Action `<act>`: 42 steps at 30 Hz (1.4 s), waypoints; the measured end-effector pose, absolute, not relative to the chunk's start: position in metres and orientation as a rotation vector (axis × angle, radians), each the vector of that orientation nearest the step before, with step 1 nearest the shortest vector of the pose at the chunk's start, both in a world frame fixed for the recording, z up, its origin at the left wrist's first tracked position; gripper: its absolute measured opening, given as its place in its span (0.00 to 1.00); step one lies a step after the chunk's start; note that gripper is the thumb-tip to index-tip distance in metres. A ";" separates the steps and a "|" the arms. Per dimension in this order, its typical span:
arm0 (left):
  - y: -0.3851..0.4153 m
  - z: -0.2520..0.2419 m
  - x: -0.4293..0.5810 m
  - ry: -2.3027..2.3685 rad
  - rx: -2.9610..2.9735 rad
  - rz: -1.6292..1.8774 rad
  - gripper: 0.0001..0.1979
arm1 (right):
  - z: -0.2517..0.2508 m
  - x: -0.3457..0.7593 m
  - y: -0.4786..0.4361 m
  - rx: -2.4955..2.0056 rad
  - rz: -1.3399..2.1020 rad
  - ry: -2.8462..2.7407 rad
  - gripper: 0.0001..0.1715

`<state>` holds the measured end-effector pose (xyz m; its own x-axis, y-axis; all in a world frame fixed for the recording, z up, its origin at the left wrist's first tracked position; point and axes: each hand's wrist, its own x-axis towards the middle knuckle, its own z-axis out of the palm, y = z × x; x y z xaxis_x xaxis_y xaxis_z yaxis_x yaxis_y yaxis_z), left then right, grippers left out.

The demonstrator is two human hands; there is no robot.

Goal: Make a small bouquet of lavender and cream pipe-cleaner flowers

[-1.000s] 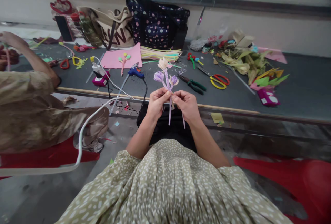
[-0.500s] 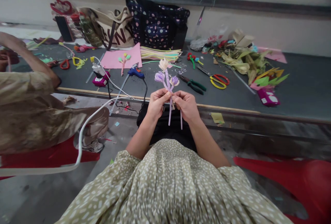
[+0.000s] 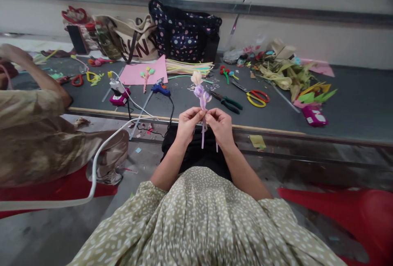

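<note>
Flower spray (image 3: pixel 203 98) held upright just off the surface's (image 3: pixel 359 106) near edge. Left hand (image 3: pixel 188 124) pinches the stem between thumb and forefinger; right hand (image 3: pixel 222 126) pinches at the same joint, thumbs nearly meeting. Step, as judged: binding stems together at the pinch point. Next move calls for a firm left hold while the right works its strand round snugly. Materials: slim, fuzzy lilac stems, apparently bendable; rounded cream and purple heads, petal detail indistinct. Two straight ends hang below the hands. Pliers (image 3: pixel 230 103), slender-nosed with dark grips, lie near the near edge.
</note>
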<state>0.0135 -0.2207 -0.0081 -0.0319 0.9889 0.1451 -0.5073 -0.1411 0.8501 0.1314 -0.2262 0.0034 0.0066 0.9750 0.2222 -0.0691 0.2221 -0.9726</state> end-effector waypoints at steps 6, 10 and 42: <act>-0.221 -0.014 0.013 0.702 0.993 1.462 0.16 | 0.001 0.133 -0.225 -1.122 0.832 -1.345 0.09; -0.219 -0.018 0.012 0.666 0.975 1.451 0.19 | 0.003 0.135 -0.225 -1.163 0.740 -1.384 0.09; -0.216 -0.004 0.001 0.559 0.780 1.358 0.12 | 0.013 0.143 -0.224 -0.959 1.234 -1.476 0.13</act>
